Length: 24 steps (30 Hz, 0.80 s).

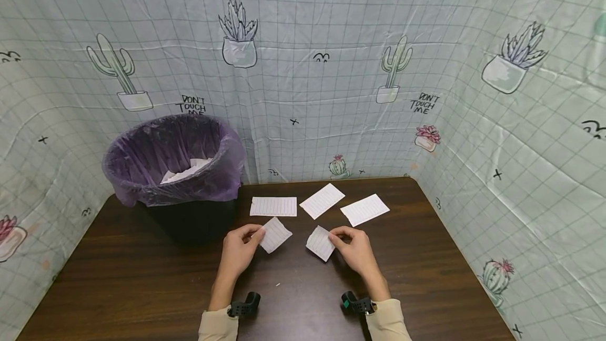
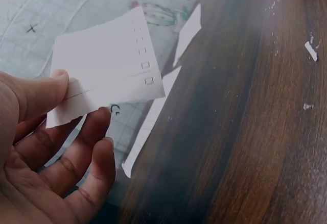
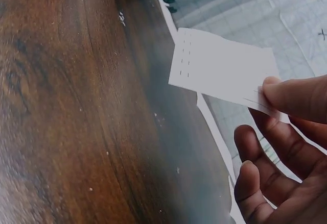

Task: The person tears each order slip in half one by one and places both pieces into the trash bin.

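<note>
Between thumb and fingers my left hand [image 1: 240, 249] pinches a small torn piece of paper [image 1: 275, 235], printed with lines and little boxes [image 2: 107, 66]. A similar torn paper piece [image 1: 320, 243] is pinched by my right hand [image 1: 356, 249]; its lower edge looks straight in the right wrist view [image 3: 222, 71]. The two pieces are apart, with a gap of bare tabletop between them. Just beyond them lie three printed paper strips: one at left [image 1: 273, 207], one in the middle [image 1: 322, 201] and one at right [image 1: 365, 209].
At the back left stands a black bin [image 1: 189, 220] lined with a purple bag [image 1: 142, 193], with white paper [image 1: 187, 171] inside. Tiny paper scraps [image 1: 278, 284] dot the dark wooden table [image 1: 142, 278]. A patterned curtain [image 1: 303, 83] hangs behind and along both sides.
</note>
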Each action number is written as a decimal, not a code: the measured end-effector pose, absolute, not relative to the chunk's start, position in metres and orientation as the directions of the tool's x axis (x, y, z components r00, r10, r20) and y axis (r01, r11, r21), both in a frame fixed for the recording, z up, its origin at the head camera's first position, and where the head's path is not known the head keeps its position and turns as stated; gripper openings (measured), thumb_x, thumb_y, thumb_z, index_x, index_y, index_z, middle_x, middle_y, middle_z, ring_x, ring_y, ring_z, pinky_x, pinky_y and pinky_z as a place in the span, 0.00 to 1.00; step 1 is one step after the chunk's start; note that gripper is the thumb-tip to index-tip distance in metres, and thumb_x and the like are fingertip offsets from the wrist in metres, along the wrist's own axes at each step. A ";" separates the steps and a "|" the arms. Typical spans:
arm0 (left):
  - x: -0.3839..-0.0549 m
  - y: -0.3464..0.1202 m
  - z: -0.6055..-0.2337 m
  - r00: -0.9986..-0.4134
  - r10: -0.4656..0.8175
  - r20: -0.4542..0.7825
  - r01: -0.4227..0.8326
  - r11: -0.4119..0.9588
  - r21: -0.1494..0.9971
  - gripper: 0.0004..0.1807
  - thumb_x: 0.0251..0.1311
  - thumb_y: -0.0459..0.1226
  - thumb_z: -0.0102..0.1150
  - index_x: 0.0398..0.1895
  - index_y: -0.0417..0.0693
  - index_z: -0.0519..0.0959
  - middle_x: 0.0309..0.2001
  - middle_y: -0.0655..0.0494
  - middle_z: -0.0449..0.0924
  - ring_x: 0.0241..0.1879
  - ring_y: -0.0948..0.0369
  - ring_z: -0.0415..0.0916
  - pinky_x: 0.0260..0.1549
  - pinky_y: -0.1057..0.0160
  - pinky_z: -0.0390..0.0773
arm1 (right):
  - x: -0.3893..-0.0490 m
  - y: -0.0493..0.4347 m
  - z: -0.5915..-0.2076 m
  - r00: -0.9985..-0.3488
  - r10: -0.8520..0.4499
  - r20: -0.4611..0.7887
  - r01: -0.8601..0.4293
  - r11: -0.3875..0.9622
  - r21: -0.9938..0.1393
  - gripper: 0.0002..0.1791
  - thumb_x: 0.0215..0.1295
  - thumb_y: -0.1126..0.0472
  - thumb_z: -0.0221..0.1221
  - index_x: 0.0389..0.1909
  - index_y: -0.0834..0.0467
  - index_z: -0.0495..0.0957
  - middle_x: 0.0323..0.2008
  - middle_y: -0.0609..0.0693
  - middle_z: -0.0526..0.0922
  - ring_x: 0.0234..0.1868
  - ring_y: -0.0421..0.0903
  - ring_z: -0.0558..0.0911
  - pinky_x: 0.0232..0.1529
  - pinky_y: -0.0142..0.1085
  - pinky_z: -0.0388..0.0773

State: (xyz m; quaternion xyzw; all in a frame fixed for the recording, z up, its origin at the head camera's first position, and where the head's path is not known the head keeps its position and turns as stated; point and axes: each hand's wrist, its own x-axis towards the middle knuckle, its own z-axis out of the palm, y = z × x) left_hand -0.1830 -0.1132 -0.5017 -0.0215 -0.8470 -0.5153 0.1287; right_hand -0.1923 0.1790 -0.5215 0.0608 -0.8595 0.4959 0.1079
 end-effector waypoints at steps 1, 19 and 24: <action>-0.183 -0.114 -0.502 -0.966 -0.094 0.241 0.170 0.472 0.865 0.07 0.65 0.35 0.68 0.40 0.40 0.89 0.36 0.47 0.89 0.33 0.63 0.79 0.35 0.68 0.77 | -0.192 0.179 -0.521 -0.969 0.000 0.246 -0.213 0.500 -0.839 0.05 0.66 0.64 0.68 0.33 0.61 0.88 0.28 0.49 0.87 0.30 0.37 0.78 0.36 0.30 0.73; -0.182 -0.109 -0.498 -0.977 -0.034 0.213 0.172 0.471 0.865 0.04 0.60 0.35 0.72 0.36 0.44 0.90 0.29 0.53 0.87 0.25 0.66 0.70 0.27 0.69 0.70 | -0.192 0.179 -0.519 -0.962 -0.007 0.272 -0.240 0.498 -0.833 0.02 0.65 0.66 0.68 0.34 0.58 0.89 0.31 0.49 0.90 0.34 0.39 0.83 0.39 0.31 0.77; -0.180 -0.110 -0.498 -0.976 -0.026 0.217 0.176 0.491 0.853 0.04 0.63 0.36 0.71 0.37 0.45 0.90 0.34 0.52 0.89 0.28 0.67 0.74 0.31 0.69 0.74 | -0.189 0.176 -0.517 -0.959 -0.018 0.282 -0.253 0.499 -0.829 0.02 0.64 0.66 0.68 0.34 0.57 0.89 0.31 0.48 0.90 0.35 0.38 0.84 0.40 0.32 0.79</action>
